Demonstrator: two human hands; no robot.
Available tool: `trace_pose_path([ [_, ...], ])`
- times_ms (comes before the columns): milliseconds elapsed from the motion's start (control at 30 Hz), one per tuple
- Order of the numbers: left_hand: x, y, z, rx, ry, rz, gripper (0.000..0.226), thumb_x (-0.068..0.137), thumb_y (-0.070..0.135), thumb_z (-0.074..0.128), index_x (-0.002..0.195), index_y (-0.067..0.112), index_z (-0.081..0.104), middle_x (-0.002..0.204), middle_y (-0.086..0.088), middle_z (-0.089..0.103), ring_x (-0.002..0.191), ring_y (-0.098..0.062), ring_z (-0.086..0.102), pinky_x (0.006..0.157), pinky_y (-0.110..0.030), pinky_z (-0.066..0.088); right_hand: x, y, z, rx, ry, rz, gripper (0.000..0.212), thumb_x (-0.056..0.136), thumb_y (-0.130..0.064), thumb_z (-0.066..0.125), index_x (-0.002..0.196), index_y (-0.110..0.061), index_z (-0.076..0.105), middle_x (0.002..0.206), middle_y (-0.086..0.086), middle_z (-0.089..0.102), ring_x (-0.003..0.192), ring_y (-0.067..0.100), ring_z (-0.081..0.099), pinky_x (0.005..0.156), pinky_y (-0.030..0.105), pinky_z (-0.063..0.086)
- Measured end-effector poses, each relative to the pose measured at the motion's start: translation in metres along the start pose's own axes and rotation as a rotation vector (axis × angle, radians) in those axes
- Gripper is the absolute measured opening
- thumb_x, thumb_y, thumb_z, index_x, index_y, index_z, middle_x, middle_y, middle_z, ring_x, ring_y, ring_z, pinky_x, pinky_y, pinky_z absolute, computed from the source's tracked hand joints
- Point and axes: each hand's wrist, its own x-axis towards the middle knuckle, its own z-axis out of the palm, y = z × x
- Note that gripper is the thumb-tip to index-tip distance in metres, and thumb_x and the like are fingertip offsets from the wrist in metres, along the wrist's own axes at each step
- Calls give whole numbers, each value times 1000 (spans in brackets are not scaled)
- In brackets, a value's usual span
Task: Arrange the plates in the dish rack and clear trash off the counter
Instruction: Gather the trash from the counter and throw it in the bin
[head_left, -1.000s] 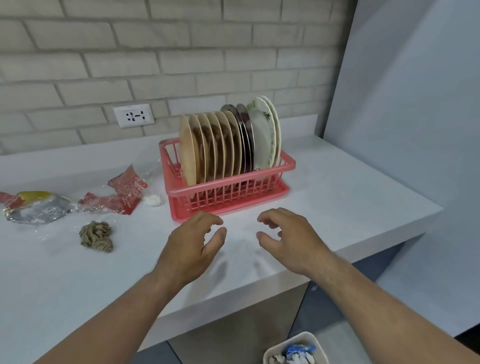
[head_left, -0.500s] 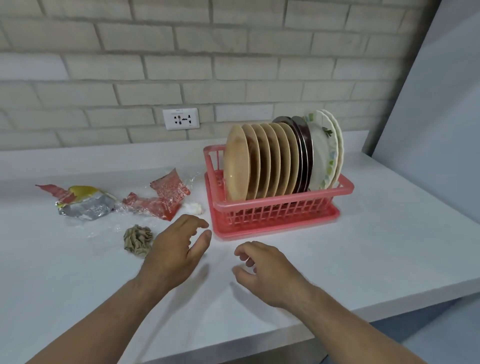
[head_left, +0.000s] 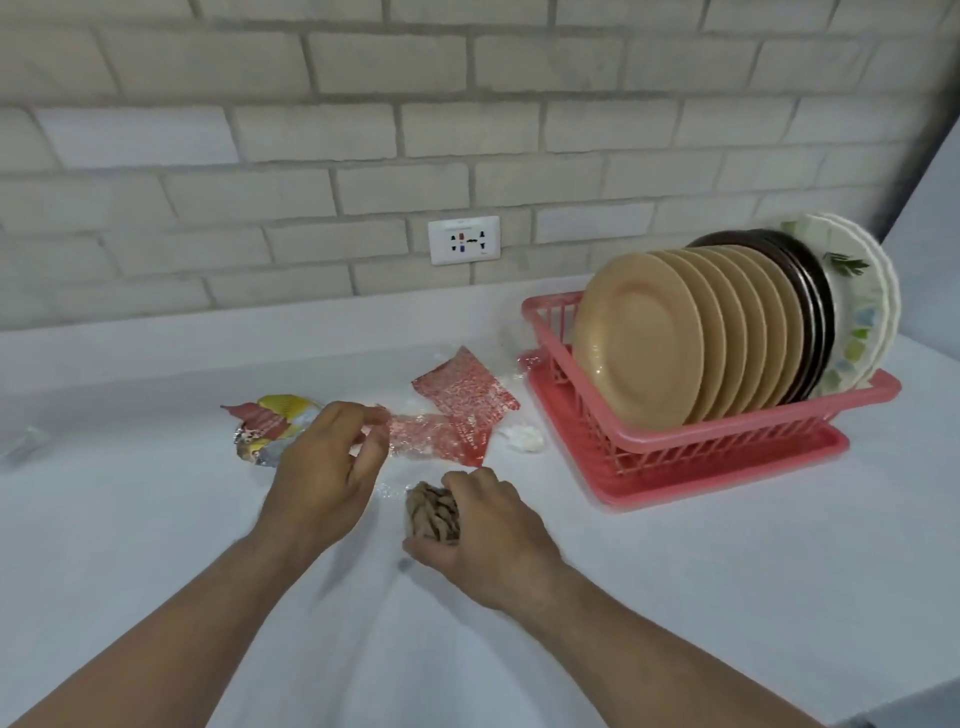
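Wad (head_left: 432, 512) inside right grip (head_left: 488, 540) (crumpled, brown).

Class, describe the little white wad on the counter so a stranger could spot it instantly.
Find the pink dish rack on the white counter. At its near left corner, beside the red wrapper, lies a small white wad. Unlike the brown wad nearby, it is pure white.

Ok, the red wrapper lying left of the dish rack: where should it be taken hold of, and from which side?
Probably a pinch grip on the bunched left end of the red wrapper, coming from the left and above. That end looks crumpled up off the counter, offering an edge, while the right part lies flatter, close to the dish rack. The left hand hovers right there.
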Motion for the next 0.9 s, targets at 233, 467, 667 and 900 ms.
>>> trace_pose_path([
  [233,7,-25,8,-24,-34,15,17,96,23,50,104,18,63,100,11,58,86,-3,53,70,-20,42,14,-7,19,-62,35,-29,35,98,-19,43,133,-20,39,120,9,52,103,30,55,81,39,47],
  [467,25,-4,47,-60,-230,131,21,95,24,50,112,21,63,103,11,59,86,-8,57,77,-28,44,-4,35,2,-77,-23,34,42,92,-4,39,124,-23,58,111,2,49,99,26,56,86,31,46],
  [667,46,42,112,168,-446,264,35,98,32,40,130,19,50,129,2,52,107,-21,55,84,-33,46,-33,68,-26,-29,7,131,22,94,-13,36,98,-13,58,98,0,44,91,24,55,83,33,45],
  [900,50,72,158,558,-536,218,30,99,27,41,123,10,47,118,-7,53,102,-27,57,72,-37,46,-53,102,-45,60,-7,164,34,89,-55,50,72,-28,40,88,-8,41,77,12,47,71,26,40],
])
